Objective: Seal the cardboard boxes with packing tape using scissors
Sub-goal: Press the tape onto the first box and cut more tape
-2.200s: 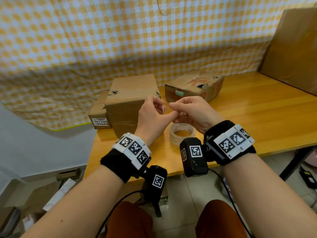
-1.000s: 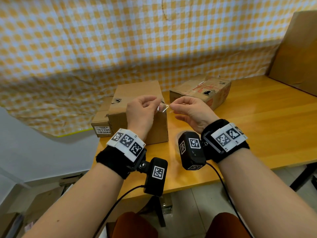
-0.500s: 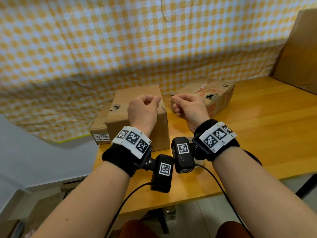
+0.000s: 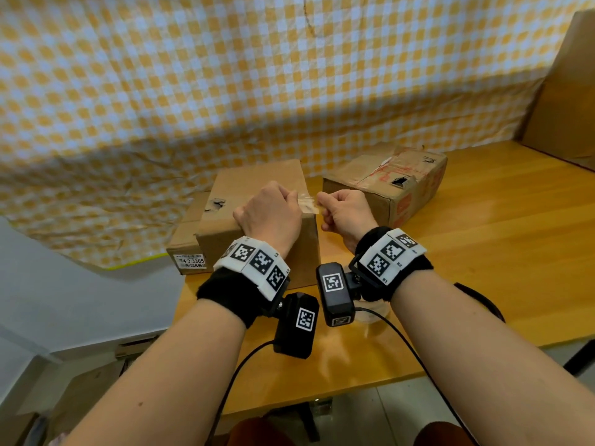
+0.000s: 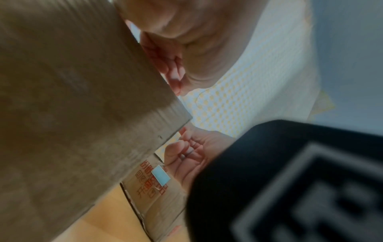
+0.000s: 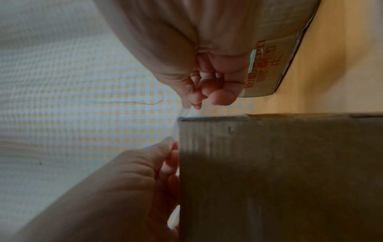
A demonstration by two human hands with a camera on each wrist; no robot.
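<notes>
Yellow-and-white checked cloth (image 4: 225, 75) hangs behind the wooden counter (image 4: 483, 252), and a large brown cardboard sheet (image 4: 566, 91) leans at the counter's far right corner. Three cardboard boxes are in view, all toward the far left of the counter: a tall plain brown cardboard box (image 4: 257, 188) in front, a worn flat cardboard box with red print (image 4: 386, 175) to its right, and a low cardboard box with a white label (image 4: 186, 239) at the left edge, partly hidden behind the tall one.

Two hands work above the tall box's top right edge. The left hand (image 4: 270, 214) and the right hand (image 4: 346, 212) each pinch one end of a short strip of clear packing tape (image 4: 307, 204), one piece, stretched between them just over that edge. Each grip is closed down to thumb and fingertips on the tape; the other fingers are curled in.

As for progress, the strip looks already cut and ready to lay, but it is not yet stuck down, so I judge the sealing of this box is only about to begin. Whether the other two boxes are sealed I cannot tell. A glimpse of what may be the clear tape roll (image 4: 370, 313) shows below the right wrist near the counter's front edge. No scissors are visible.
</notes>
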